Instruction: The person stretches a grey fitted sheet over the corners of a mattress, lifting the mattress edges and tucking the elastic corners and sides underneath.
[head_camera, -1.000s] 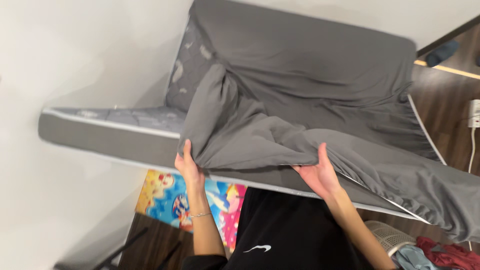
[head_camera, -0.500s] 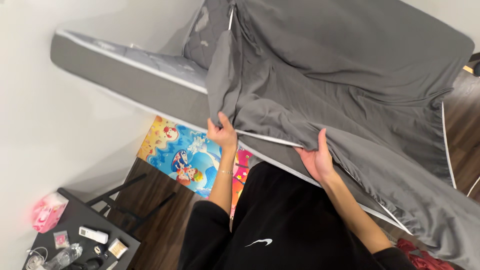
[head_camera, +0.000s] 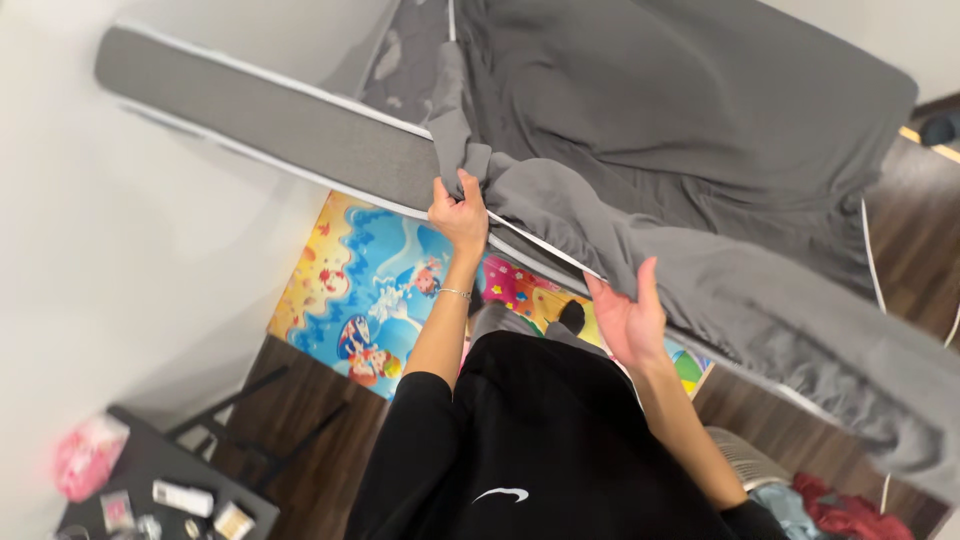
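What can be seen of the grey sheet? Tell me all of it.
The grey sheet is plain, soft, matte fabric, creased and bunched, spread over most of the mattress and hanging off its near edge to the right. The left hand grips a gathered fold at the mattress edge; the right hand is open, palm up, beneath the draped part.

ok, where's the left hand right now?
In the head view the left hand is left of centre, gripping a bunched edge of the grey sheet at the mattress side, above the colourful play mat.
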